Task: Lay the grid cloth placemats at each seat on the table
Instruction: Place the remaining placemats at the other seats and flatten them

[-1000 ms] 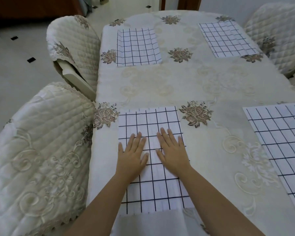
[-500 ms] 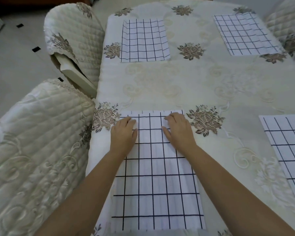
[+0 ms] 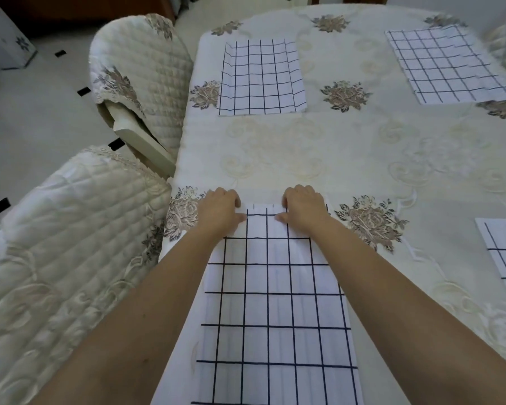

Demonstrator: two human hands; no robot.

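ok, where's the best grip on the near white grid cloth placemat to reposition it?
Its two far corners, reached from the near side: the white grid cloth placemat lies flat and limp, so a one-point pull could bunch it. The left hand and right hand pinch there.

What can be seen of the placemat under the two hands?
The near placemat is a white cloth rectangle with a thin dark grid and faint lengthwise creases. It lies flat on the embroidered cream tablecloth, long side running away from the person, near end out of frame. The left hand and right hand hold its far corners, thumbs on top, fingers curled over the edge.
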